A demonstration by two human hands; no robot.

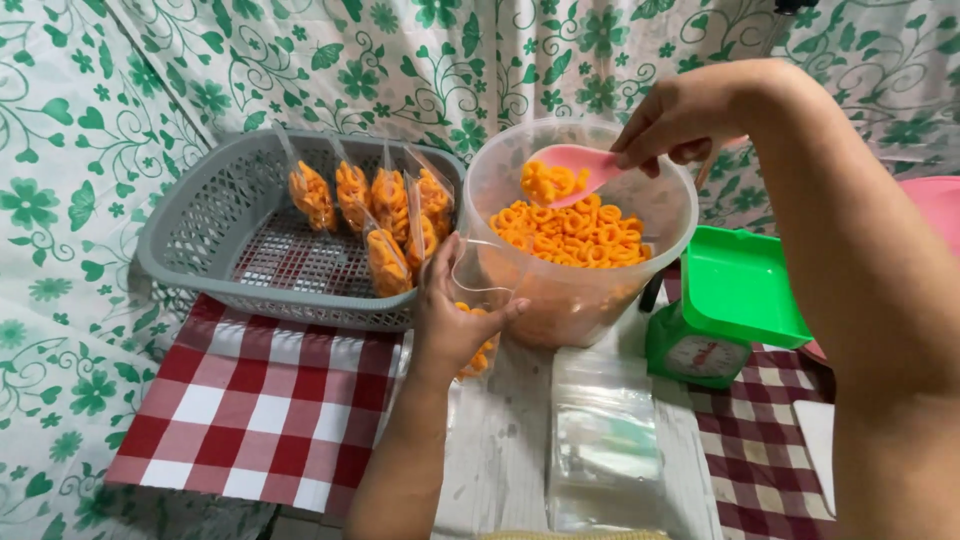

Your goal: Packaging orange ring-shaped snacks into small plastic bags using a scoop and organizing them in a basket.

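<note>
My right hand grips a pink scoop loaded with orange ring snacks, held over a large clear plastic tub partly filled with the same rings. My left hand holds a small clear plastic bag upright and open against the tub's front wall, with a few rings in its bottom. Just left of the tub, a grey plastic basket holds several filled bags of rings leaning against its right side.
A green kitchen scale stands to the right of the tub. A stack of empty clear bags lies on the white table in front. Red checked cloth covers the left side; floral sheeting hangs behind.
</note>
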